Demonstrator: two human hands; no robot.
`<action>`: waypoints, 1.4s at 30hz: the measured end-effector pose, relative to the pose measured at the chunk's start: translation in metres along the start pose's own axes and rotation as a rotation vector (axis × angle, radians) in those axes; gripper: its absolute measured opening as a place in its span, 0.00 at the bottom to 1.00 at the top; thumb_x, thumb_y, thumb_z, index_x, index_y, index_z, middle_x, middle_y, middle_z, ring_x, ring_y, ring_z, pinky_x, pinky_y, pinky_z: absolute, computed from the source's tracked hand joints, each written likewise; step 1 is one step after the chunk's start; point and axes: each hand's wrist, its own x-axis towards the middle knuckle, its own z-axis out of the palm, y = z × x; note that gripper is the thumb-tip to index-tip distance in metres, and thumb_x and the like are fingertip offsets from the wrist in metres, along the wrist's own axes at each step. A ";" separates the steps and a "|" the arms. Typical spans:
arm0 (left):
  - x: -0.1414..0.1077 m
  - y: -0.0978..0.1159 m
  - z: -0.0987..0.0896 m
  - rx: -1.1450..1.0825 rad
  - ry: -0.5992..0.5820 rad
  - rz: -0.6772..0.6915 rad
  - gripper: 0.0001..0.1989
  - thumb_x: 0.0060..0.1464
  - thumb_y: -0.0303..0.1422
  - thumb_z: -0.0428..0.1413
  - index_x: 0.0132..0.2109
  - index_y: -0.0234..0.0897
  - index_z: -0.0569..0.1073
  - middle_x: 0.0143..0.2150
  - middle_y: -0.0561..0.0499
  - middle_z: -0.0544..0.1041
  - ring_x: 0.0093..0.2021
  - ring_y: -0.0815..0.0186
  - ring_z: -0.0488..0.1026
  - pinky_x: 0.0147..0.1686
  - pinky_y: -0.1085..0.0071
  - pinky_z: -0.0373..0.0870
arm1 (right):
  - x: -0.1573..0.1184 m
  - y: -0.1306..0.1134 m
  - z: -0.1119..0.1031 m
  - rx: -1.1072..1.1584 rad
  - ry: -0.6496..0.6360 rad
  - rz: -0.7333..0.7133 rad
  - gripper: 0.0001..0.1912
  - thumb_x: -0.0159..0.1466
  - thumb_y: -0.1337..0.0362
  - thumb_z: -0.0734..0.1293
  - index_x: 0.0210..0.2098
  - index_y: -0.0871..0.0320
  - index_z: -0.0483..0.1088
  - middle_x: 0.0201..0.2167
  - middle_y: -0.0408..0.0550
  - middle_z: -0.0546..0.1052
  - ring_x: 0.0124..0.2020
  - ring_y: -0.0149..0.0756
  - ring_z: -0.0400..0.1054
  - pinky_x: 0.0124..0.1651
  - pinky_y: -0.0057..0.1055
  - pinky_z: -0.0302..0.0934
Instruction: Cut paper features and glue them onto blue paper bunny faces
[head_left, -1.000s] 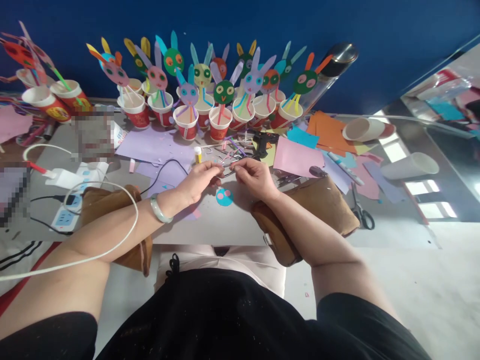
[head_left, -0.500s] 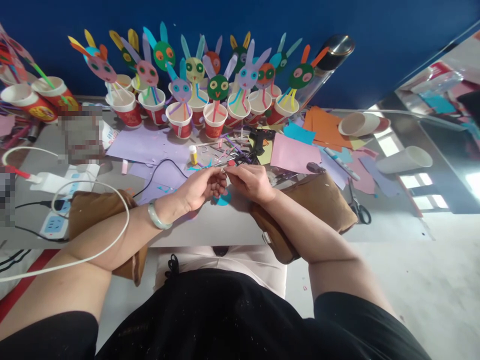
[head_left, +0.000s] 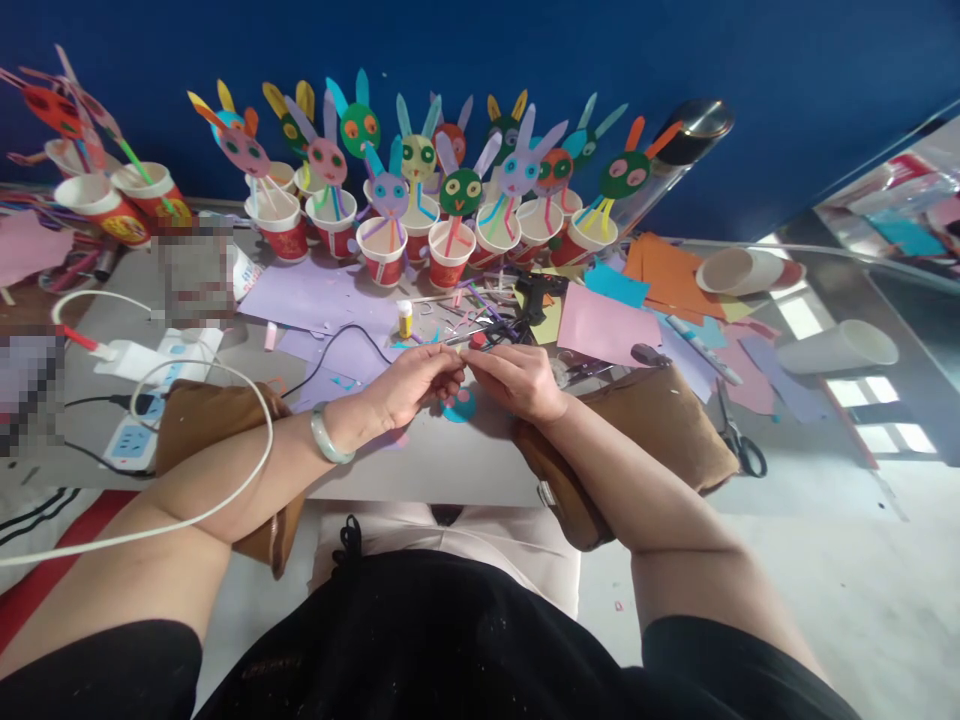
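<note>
My left hand [head_left: 412,388] and my right hand [head_left: 523,380] meet at the fingertips over the middle of the grey table [head_left: 420,474]. Both are closed in a pinch, and whatever lies between the fingertips is too small to make out. A blue paper disc with pink spots [head_left: 459,408] lies on the table just below the fingertips. Beyond the hands stand a small yellow glue bottle [head_left: 405,320] and a black glue gun [head_left: 536,298]. My forearms rest on two brown cushions [head_left: 660,425].
Several red-and-white cups [head_left: 450,262] holding paper rabbit figures stand along the blue wall. Purple paper [head_left: 315,300], pink paper [head_left: 606,325] and orange paper [head_left: 667,275] lie about. Scissors [head_left: 741,445] are at right, a power strip [head_left: 135,438] at left. A white cable loops over my left forearm.
The whole view has shifted, so the table and cups appear further right and slightly lower. My hands remain together at the fingertips, with the right fingers a little straighter.
</note>
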 end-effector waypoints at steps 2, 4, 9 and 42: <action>0.000 -0.001 0.000 0.022 0.025 0.045 0.12 0.49 0.37 0.65 0.30 0.35 0.71 0.25 0.55 0.73 0.23 0.74 0.70 0.25 0.75 0.65 | 0.002 -0.004 -0.002 0.091 0.027 0.063 0.13 0.72 0.61 0.63 0.49 0.57 0.78 0.28 0.48 0.79 0.26 0.32 0.70 0.32 0.30 0.65; 0.001 -0.002 0.000 0.057 0.061 0.108 0.12 0.48 0.37 0.65 0.29 0.36 0.71 0.24 0.56 0.72 0.23 0.74 0.69 0.25 0.76 0.65 | 0.006 -0.009 -0.004 0.215 0.068 0.162 0.15 0.72 0.57 0.64 0.49 0.58 0.78 0.28 0.48 0.79 0.25 0.31 0.69 0.32 0.29 0.66; 0.003 -0.004 0.000 0.168 0.107 0.282 0.12 0.48 0.38 0.65 0.29 0.35 0.72 0.24 0.57 0.71 0.25 0.74 0.66 0.27 0.75 0.64 | 0.013 -0.017 -0.005 0.465 0.083 0.435 0.20 0.67 0.47 0.69 0.39 0.59 0.80 0.28 0.48 0.80 0.25 0.31 0.68 0.28 0.28 0.63; -0.001 -0.003 -0.002 0.350 0.140 0.284 0.06 0.47 0.33 0.61 0.29 0.36 0.74 0.25 0.55 0.73 0.27 0.72 0.66 0.28 0.73 0.63 | 0.019 -0.018 -0.006 0.888 -0.094 0.683 0.20 0.64 0.48 0.71 0.31 0.58 0.69 0.21 0.38 0.68 0.22 0.25 0.57 0.24 0.26 0.51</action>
